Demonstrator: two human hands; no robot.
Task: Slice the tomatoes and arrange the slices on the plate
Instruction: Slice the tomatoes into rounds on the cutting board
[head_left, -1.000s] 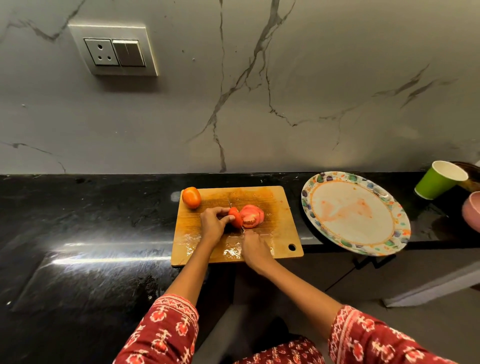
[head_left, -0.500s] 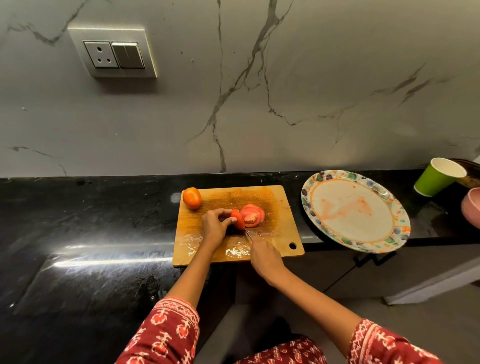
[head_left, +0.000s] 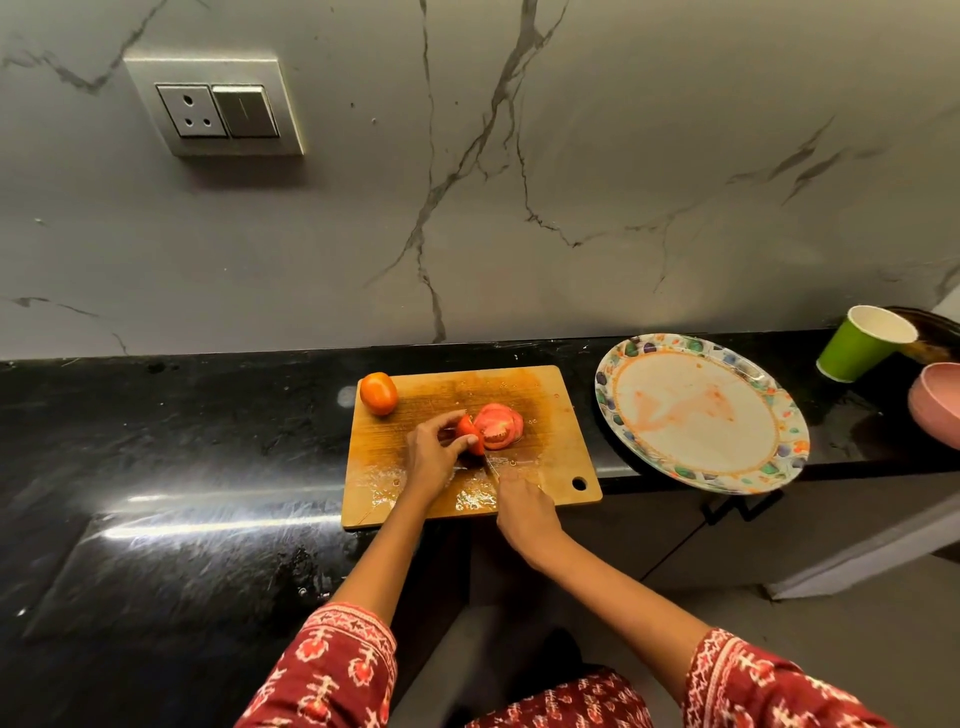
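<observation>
A wooden cutting board (head_left: 550, 415) lies on the black counter. My left hand (head_left: 434, 457) pinches the uncut end of a red tomato (head_left: 467, 430) near the board's middle. Several cut slices (head_left: 500, 426) lean together just right of it. My right hand (head_left: 522, 512) grips a knife (head_left: 491, 466) at the board's front edge; its blade runs up against the tomato piece, and the handle is hidden in my fist. A whole orange tomato (head_left: 378, 393) sits at the board's far left corner. The patterned plate (head_left: 779, 415), smeared with juice, lies to the right and holds no slices.
A green paper cup (head_left: 857, 351) and a pink bowl (head_left: 937, 405) stand at the far right of the counter (head_left: 156, 441). The plate overhangs the counter's front edge. A wall socket (head_left: 215, 109) sits on the marble backsplash. Juice wets the board's front.
My right hand has drawn the knife back toward me along the tomato. The left hand keeps its hold on the tomato end.
</observation>
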